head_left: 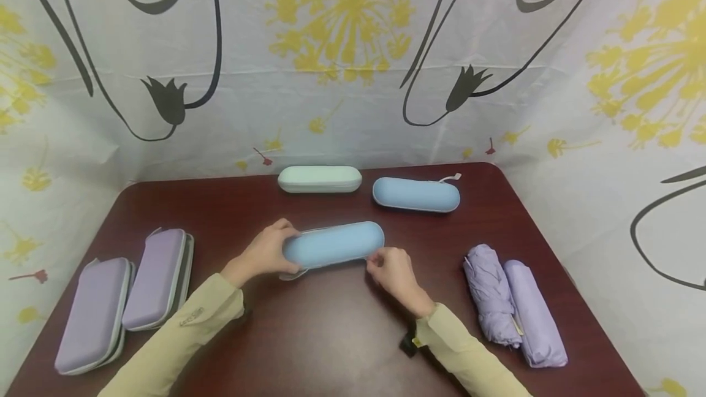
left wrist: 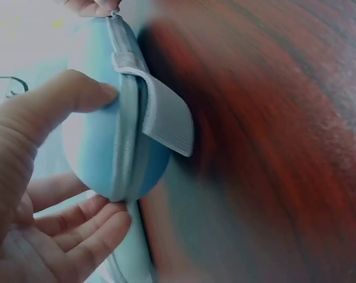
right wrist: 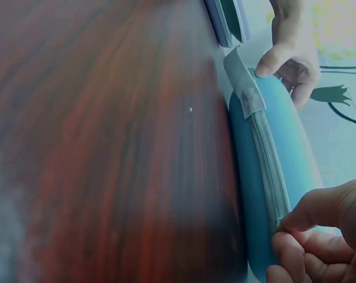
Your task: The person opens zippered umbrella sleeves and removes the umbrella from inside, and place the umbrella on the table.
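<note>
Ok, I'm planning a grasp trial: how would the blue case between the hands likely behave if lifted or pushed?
The blue case is probably stiff: its shell looks evenly rounded in the grip of the left hand. Its smooth-looking surface may be slightly slippery. Its curved sides could let it rock when pushed, while the loose strap would likely flop.

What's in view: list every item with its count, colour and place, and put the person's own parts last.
Held case: 1, blue, between the hands
Back case: 1, blue, back right of the table
Mint case: 1, pale green, back edge
Flat cases: 2, purple, left side
Folded umbrellas, apparently: 2, lavender, right side
Straps: 2, pale grey, on the blue cases
Table: 1, dark red-brown, under the items
Printed cloth: count unclear, white with yellow, grey and red, around the table
Sleeves: 2, beige, on the forearms
Left hand: 1, bare, gripping the held case's left end
Right hand: 1, bare, pinching at its zip
</note>
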A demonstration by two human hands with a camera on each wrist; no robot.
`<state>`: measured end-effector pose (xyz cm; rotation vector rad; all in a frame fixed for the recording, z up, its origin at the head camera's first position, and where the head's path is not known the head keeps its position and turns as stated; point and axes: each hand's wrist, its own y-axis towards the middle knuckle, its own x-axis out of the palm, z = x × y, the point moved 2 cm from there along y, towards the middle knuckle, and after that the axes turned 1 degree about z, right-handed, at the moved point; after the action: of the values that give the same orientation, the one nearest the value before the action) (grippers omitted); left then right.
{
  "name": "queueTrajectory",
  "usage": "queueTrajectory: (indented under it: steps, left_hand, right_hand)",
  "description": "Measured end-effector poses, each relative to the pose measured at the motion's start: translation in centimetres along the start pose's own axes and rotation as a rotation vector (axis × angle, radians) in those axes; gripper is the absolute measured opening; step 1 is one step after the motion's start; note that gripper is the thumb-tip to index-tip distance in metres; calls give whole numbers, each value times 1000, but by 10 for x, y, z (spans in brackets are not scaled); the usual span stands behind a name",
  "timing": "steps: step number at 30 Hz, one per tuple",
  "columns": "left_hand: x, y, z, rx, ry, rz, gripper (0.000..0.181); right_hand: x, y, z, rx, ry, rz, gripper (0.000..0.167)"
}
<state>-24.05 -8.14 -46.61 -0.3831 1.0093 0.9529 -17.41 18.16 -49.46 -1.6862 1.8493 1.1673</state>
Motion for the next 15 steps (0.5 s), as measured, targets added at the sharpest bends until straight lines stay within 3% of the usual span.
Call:
queueTrajectory:
  steps: [8, 15]
  left_hand:
    - [2, 0, -3, 42, -23, 25, 59]
    - [3, -1, -4, 34, -26, 30, 59]
  right_hand:
    - [12, 2, -16, -42, -37, -13, 7]
    - [24, 3, -35, -118, -93, -17, 7]
